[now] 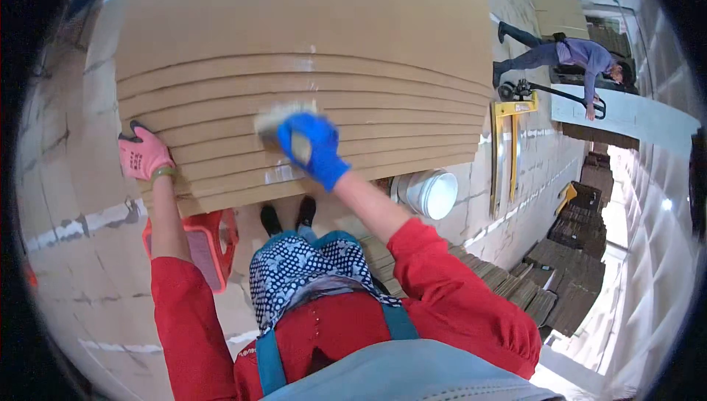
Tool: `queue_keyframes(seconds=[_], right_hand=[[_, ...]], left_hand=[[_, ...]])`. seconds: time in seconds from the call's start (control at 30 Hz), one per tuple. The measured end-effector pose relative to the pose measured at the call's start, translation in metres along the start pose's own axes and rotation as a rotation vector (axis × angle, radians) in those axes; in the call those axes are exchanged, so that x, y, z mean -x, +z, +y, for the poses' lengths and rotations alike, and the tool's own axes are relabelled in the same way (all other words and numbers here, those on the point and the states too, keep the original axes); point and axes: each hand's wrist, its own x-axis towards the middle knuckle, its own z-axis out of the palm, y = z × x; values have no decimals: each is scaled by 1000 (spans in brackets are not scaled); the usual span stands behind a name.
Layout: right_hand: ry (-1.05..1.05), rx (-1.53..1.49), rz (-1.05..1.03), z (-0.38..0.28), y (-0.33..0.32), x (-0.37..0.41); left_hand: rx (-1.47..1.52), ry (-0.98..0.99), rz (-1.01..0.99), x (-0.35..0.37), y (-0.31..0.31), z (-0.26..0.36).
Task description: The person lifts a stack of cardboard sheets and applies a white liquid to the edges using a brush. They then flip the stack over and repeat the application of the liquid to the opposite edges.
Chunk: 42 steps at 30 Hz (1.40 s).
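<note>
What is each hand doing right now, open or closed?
Left hand: open, pressed flat against the corner of the cardboard stack.
Right hand: closed on a brush, bristles against the stack's front edges.

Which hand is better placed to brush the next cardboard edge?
Right. The right hand grips the brush, bristles on the stepped cardboard sheets mid-stack; the left hand sits at the stack's left corner, holding no tool.
</note>
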Motion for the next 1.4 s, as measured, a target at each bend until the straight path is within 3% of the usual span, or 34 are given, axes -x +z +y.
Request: queue_keyframes(seconds=[0.1, 0.17, 0.23, 0.3, 0.33, 0.37, 0.47, 0.67, 0.77, 0.87, 0.97, 1.03, 1.1, 1.23, 1.33, 1.4], right_hand=[[89, -30, -150, -15, 0, 54], [95, -61, -93, -12, -5, 49], [133, -137, -23, -11, -13, 45], [-18, -100, 111, -11, -26, 11], [56, 125, -3, -8, -27, -8], [-45, -39, 143, -13, -32, -28], [-109, 17, 313, 3, -11, -78], [-201, -85, 363, -8, 6, -108], [-306, 45, 365, -29, 9, -101], [-212, -17, 144, -23, 13, -68], [-168, 127, 40, -22, 21, -7], [-86, -76, -206, -37, 15, 53], [-26, 63, -399, -63, 8, 103], [-22, -83, -244, -80, 2, 129], [-66, -20, -130, -73, 5, 103], [-77, 16, -164, -65, 14, 95]], left_hand=[[-21, 37, 63, 4, 4, -6], [-37, 57, 104, -3, -1, 1], [5, 20, 17, -4, -13, 10], [59, -47, -141, -3, -38, 17], [91, -104, -256, -6, -48, 23], [64, -75, -217, -6, -36, 16], [12, -70, -160, -10, -28, 12], [14, -61, -57, -14, -1, -2], [27, -64, -42, -11, -12, 3], [18, -53, -37, -11, -14, 0], [-8, -27, -31, -13, -10, -6], [-45, 0, -14, -14, -6, -8], [-68, 16, -7, -15, -9, -11], [6, 22, 87, -12, -23, -3], [-6, -52, -91, -13, -32, -2], [-8, -59, -96, -12, -34, -1]])
